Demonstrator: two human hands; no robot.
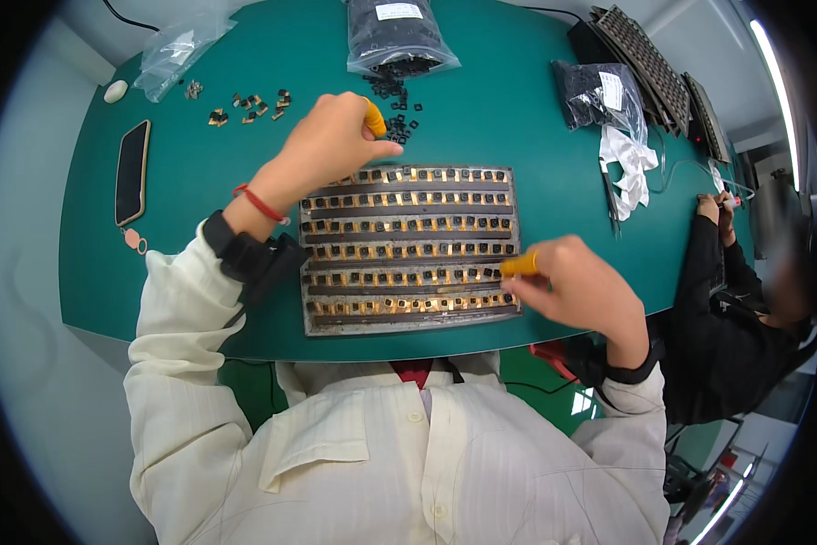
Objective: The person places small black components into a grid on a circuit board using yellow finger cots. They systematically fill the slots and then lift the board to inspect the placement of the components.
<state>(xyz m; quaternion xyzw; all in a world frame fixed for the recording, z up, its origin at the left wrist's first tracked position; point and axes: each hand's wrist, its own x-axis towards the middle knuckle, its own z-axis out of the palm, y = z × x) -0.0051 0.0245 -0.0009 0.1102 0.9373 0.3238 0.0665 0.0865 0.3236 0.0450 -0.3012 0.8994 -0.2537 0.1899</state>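
A metal tray (408,324) lies before me, with several rows of small gold-coloured pieces, most with black square parts on them. My left hand (331,136) is over the tray's far edge, beside a loose heap of black square parts (399,127). Its yellow-capped forefinger and its thumb are apart, and I see nothing between them. At the right end of a near row is my right hand (579,286), its forefinger also in a yellow finger cot. Forefinger and thumb bend together there; whatever lies between their tips is too small to make out.
An opened bag (395,36) of black parts stands at the back; another bag (599,95) lies right of it, near tweezers (611,195) and white paper (628,168). Loose gold pieces (254,109) and a phone (133,173) are left. A co-worker (731,318) sits at right.
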